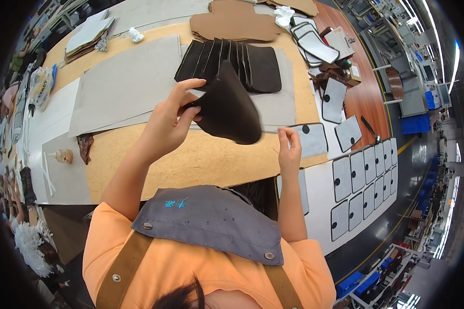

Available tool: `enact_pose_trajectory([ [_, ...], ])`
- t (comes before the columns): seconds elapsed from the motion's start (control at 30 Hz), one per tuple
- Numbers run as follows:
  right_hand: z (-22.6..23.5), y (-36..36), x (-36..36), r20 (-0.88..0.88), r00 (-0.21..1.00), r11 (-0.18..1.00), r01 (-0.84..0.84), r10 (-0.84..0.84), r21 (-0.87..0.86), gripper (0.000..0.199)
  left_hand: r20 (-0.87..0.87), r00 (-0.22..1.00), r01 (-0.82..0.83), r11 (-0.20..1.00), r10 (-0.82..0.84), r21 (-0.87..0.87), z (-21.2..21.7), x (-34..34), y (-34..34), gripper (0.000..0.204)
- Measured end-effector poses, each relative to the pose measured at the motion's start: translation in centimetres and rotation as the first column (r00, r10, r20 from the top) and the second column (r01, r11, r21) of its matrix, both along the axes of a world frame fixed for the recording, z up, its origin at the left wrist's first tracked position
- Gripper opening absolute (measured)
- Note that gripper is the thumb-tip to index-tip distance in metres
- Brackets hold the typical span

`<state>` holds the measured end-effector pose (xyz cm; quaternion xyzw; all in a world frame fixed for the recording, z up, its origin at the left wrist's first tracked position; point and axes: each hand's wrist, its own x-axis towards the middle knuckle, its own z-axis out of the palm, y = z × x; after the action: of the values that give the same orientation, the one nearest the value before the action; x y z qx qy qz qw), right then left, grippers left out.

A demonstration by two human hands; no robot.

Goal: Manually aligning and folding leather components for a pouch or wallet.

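So the left hand [167, 121] is up above the bench [154, 159], fingers [188, 87] curled around the left edge of a dark brown leather piece [227, 105]. Thumb sits on the near face, the other fingers wrap over the top and behind it, so it's a proper pinch grip. The piece hangs out to the right of those fingers, kind of domed or folded, with its rounded lower end drooping down toward the right hand.

The right hand [290, 152] is lower and just right of that drooping end. Its fingers [286, 136] are pinched together at the tips, close to the bottom edge of the piece, but I honestly can't tell if they're touching it or holding anything at all.

Straight beyond the left fingers, further up the bench, there's a fanned-out row of matching dark pieces [237, 64] lying on a grey sheet [129, 82]. Past that is a stack of tan cardboard cutouts [234, 23]. Off to the right of the right fingers are grey panels with black dots [363, 180] laid out in neat rows on a white board, and one more panel [312, 139] sits just beside the right fingertips.
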<state>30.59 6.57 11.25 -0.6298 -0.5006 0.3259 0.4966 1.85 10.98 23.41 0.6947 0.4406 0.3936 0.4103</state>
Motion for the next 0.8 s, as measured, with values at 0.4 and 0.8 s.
enact_pose_trajectory([
  [0.4, 9.6, 4.0, -4.9, 0.263, 0.76, 0.705, -0.65, 0.594, 0.285, 0.025, -0.424, 0.874, 0.301, 0.949, -0.238, 0.088, 1.8, 0.1, -0.2, 0.047],
  [0.8, 9.7, 2.7, -5.9, 0.214, 0.857, 0.801, -0.515, 0.469, 0.306, 0.008, -0.216, 0.948, 0.257, 0.962, -0.233, 0.092, 0.4, 0.5, -0.2, 0.033],
])
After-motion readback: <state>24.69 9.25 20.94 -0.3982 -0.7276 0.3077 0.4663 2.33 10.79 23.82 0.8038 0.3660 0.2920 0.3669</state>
